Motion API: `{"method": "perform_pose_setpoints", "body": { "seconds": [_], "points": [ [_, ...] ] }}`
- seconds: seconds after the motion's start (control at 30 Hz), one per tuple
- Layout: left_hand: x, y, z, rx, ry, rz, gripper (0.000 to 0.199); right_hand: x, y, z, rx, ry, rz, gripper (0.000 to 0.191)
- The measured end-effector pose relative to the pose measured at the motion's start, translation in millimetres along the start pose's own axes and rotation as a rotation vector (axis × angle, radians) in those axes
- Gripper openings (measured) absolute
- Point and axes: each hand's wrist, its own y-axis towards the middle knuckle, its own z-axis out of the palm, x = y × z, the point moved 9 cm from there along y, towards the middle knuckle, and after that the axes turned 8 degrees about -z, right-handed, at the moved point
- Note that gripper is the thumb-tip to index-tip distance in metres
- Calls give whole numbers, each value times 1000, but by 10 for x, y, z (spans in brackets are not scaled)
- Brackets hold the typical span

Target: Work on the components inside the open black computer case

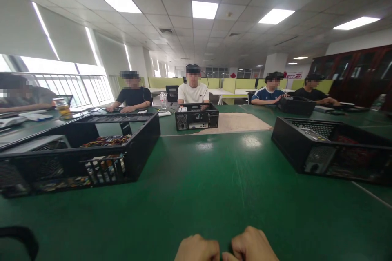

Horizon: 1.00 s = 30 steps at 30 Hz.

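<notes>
Both of my hands rest close together at the near edge of the green table (pixel 196 195), low in the view. My left hand (pixel 197 248) has its fingers curled in, knuckles up. Just right of it, a narrow gap away, my right hand (pixel 251 244) is also curled, with its thumb side toward the left one. No object shows in either hand; the lower parts are cut off by the frame. Nearest on the left is an open black computer case (pixel 143 142), with wires and boards inside. Another open black case (pixel 288 147) lies on the right.
A smaller computer case (pixel 197 120) stands across the table before a person in white (pixel 193 91). Other people sit along the far side, one touching a black case (pixel 295 105). A bottle (pixel 163 100) and a black strap-like object (pixel 21 236) are at the left.
</notes>
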Motion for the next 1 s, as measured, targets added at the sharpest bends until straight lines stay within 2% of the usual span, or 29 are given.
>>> {"method": "perform_pose_setpoints", "body": {
  "seconds": [0.1, 0.23, 0.63, 1.0],
  "points": [
    [-89, -101, -97, 0, -68, 16, 18, 79, -62, -114, -105, -19, -16, 33],
    [-160, -201, -218, -104, -75, 50, 21, 157, -113, -206, -151, -24, -63, 35],
    [-219, -230, -154, -181, 28, 104, 25, 160, -110, -201, -151, -31, -68, 34],
    [-227, -205, -160, -153, 22, 92, 22, 139, -100, -205, -172, -72, -69, 32]
  ]
}}
